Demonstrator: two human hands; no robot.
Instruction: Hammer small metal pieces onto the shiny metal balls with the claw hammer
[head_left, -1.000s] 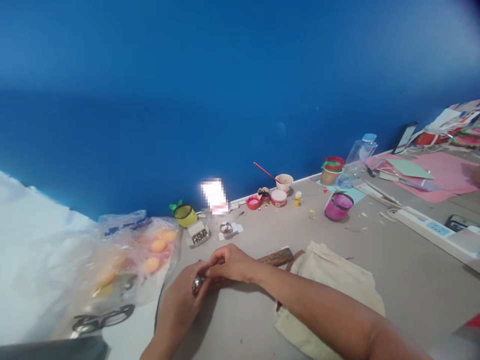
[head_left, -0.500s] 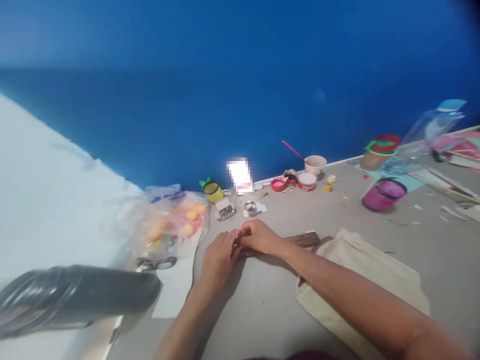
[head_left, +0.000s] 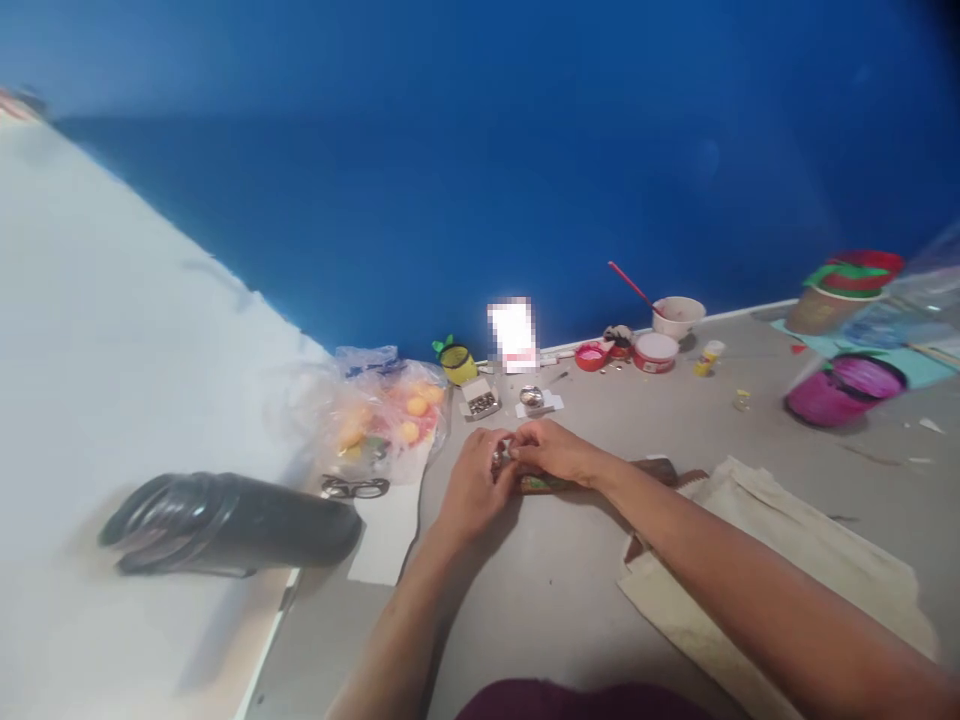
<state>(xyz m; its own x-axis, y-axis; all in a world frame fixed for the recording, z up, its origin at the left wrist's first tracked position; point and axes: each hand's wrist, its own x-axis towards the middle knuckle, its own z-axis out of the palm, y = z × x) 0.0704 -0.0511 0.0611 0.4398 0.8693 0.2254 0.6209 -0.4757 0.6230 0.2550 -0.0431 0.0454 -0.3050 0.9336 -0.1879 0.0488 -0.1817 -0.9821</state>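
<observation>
My left hand (head_left: 477,482) is closed, its thumb and fingers around a small shiny silvery piece (head_left: 503,452) too small to name. My right hand (head_left: 553,452) meets it fingertip to fingertip, pinching at the same spot; what exactly its fingers hold is hidden. Beneath my right hand and wrist lies a long brown wooden-looking strip (head_left: 541,484) with a green patch, its left end close to my left hand. Behind the hands stand an open little box of small metal pieces (head_left: 482,403) and a shiny round metal dish (head_left: 532,397) on white paper.
A cream cloth (head_left: 757,545) lies under my right forearm. To the left are a dark bottle (head_left: 262,522), glasses (head_left: 355,488) and a plastic bag (head_left: 382,410) with orange things. Paint tubs (head_left: 655,352), a white cup (head_left: 679,317) and a magenta pot (head_left: 847,388) stand toward the wall.
The view has shifted, so most things sit further right in the picture. Both hands stay together; the silvery piece and the strip's green patch show more clearly now.
</observation>
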